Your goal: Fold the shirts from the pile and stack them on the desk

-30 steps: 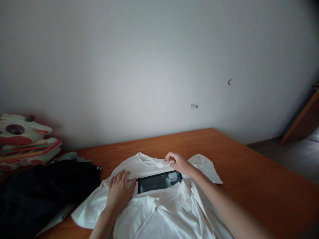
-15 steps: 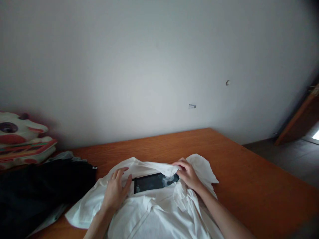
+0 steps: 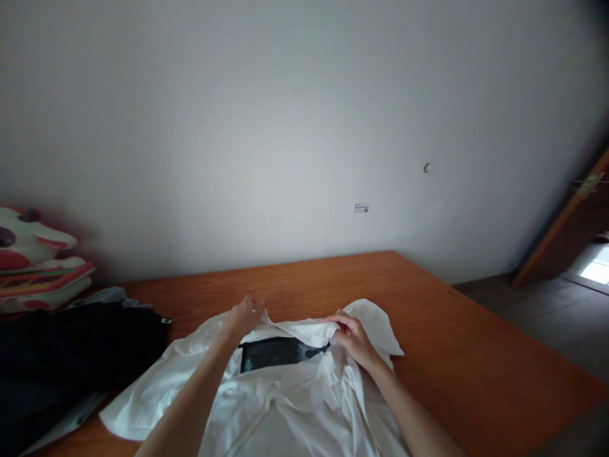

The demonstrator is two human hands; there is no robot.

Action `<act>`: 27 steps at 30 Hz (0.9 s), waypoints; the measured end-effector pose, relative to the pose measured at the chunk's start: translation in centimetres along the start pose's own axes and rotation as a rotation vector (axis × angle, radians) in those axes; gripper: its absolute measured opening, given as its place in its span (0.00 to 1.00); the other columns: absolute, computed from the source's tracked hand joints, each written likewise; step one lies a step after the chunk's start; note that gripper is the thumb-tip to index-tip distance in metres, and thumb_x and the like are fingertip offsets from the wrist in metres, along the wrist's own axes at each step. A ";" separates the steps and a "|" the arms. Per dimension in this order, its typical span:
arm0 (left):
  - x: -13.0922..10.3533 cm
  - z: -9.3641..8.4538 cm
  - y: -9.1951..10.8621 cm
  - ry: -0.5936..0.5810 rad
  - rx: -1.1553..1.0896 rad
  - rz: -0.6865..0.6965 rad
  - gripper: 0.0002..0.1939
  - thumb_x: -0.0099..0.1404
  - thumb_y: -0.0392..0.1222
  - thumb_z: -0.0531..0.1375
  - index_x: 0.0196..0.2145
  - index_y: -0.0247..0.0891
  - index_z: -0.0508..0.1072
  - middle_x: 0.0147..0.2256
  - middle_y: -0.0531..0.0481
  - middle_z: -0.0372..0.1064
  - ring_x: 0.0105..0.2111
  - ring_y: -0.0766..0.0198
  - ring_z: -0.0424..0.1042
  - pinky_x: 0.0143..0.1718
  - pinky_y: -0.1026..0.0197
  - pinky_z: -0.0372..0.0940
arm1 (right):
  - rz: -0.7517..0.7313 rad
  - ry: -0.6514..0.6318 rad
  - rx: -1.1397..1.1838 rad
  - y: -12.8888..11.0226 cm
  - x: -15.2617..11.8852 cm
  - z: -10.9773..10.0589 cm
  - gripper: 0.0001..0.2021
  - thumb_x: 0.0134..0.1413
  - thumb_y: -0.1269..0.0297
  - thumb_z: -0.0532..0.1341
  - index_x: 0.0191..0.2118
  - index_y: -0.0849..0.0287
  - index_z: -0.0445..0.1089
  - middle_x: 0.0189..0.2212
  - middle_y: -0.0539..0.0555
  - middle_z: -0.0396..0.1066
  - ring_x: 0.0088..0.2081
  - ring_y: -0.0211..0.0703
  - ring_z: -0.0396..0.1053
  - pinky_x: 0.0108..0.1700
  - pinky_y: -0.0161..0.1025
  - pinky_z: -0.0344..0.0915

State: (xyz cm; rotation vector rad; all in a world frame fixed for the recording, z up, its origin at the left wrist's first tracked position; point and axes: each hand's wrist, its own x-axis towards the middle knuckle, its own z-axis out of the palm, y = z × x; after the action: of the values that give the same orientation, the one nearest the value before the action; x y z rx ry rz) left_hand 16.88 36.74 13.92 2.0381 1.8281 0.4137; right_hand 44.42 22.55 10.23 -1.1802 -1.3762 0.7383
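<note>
A white shirt [image 3: 290, 406] lies spread and rumpled in front of me, its sleeves out to both sides. Through its opening a dark panel with a black border [image 3: 273, 355] shows, bearing pale smudges or a faint print. My right hand [image 3: 352, 336] is closed on the folded edge of the shirt at the right of this opening. At the opening's far left edge is my left hand [image 3: 243, 318], over the white cloth. Its fingers are bent and smeared by motion, so its hold on the cloth is unclear.
Dark folded clothes [image 3: 80, 355] lie on the wooden table [image 3: 457, 355] at left, with a cow-shaped plush item [image 3: 38, 260] behind them. A pale wall [image 3: 285, 127] with a small label [image 3: 361, 207] rises beyond the table. At far right stands a wooden door [image 3: 566, 222].
My left hand has moved away from me, from beside the dark panel to the shirt's far edge. My right hand keeps its grip on the cloth. The view has shifted slightly right.
</note>
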 end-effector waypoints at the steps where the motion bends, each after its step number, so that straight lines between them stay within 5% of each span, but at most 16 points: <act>1: 0.3 0.4 0.1 -0.004 0.016 -0.021 0.27 0.62 0.61 0.54 0.45 0.36 0.73 0.44 0.29 0.78 0.47 0.37 0.77 0.45 0.46 0.66 | 0.005 0.000 -0.001 -0.1 0.0 0.0 0.11 0.47 0.61 0.63 0.35 0.55 0.81 0.28 0.50 0.66 0.32 0.41 0.62 0.35 0.37 0.57; 7: 0.4 0.7 -0.2 0.007 -0.051 -0.005 0.11 0.59 0.51 0.58 0.27 0.41 0.69 0.35 0.34 0.80 0.43 0.41 0.78 0.42 0.49 0.67 | 0.037 0.016 0.022 -0.6 0.2 0.1 0.10 0.46 0.61 0.63 0.34 0.56 0.80 0.30 0.51 0.71 0.33 0.43 0.66 0.37 0.38 0.60; 10: -0.9 -0.2 -0.5 0.021 -0.197 0.025 0.15 0.67 0.55 0.49 0.33 0.42 0.66 0.34 0.40 0.80 0.36 0.52 0.80 0.37 0.54 0.70 | 0.090 0.005 0.050 -0.7 0.3 0.2 0.12 0.47 0.60 0.63 0.36 0.56 0.79 0.29 0.52 0.74 0.31 0.42 0.69 0.35 0.37 0.63; 13: -3.2 -1.7 -1.5 0.019 -0.450 0.054 0.23 0.69 0.64 0.40 0.41 0.43 0.60 0.41 0.41 0.81 0.32 0.58 0.81 0.32 0.58 0.71 | 0.213 -0.046 0.024 -0.8 0.0 -0.4 0.17 0.50 0.53 0.62 0.41 0.59 0.77 0.17 0.46 0.67 0.17 0.37 0.61 0.22 0.34 0.55; 15: -4.9 -3.0 -2.4 -0.059 -0.631 0.060 0.28 0.64 0.71 0.46 0.40 0.43 0.59 0.39 0.40 0.81 0.30 0.56 0.81 0.29 0.58 0.71 | 0.300 -0.157 0.018 -1.2 0.0 -1.3 0.20 0.51 0.50 0.61 0.43 0.60 0.74 0.12 0.43 0.63 0.13 0.36 0.58 0.18 0.32 0.52; 18: -6.1 -5.3 -3.7 -0.223 -0.726 0.055 0.31 0.57 0.74 0.56 0.37 0.42 0.62 0.35 0.40 0.81 0.30 0.54 0.81 0.29 0.58 0.71 | 0.418 -0.423 0.038 -2.2 1.0 -2.7 0.15 0.50 0.52 0.60 0.37 0.59 0.71 0.15 0.46 0.70 0.16 0.37 0.66 0.20 0.31 0.59; 21: -4.6 -6.7 -3.9 -0.161 -0.687 0.135 0.31 0.58 0.73 0.56 0.36 0.40 0.65 0.33 0.39 0.80 0.34 0.51 0.81 0.36 0.53 0.74 | 0.453 -0.578 -0.032 -2.8 3.7 -2.7 0.08 0.48 0.58 0.61 0.29 0.59 0.69 0.20 0.52 0.75 0.22 0.41 0.73 0.25 0.33 0.66; 24: -1.5 -6.6 -3.0 0.097 -0.555 0.283 0.34 0.61 0.74 0.49 0.43 0.38 0.66 0.44 0.34 0.78 0.47 0.48 0.78 0.48 0.47 0.72 | 0.326 -0.326 -0.097 -2.9 6.9 -1.4 0.11 0.52 0.61 0.60 0.40 0.59 0.72 0.36 0.58 0.80 0.39 0.48 0.79 0.41 0.43 0.74; 27: 0.2 -5.1 -2.1 0.177 -0.406 0.330 0.33 0.64 0.67 0.49 0.55 0.39 0.63 0.59 0.34 0.68 0.60 0.48 0.68 0.59 0.45 0.63 | 0.067 -0.141 -0.264 -2.5 8.5 -0.1 0.26 0.54 0.64 0.61 0.60 0.57 0.65 0.59 0.61 0.69 0.61 0.51 0.67 0.61 0.49 0.64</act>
State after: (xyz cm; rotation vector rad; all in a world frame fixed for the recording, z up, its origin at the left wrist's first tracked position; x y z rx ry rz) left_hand 12.72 37.54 17.46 2.0537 1.3478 0.9967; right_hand 44.99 29.69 15.42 -1.4075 -1.5945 0.7131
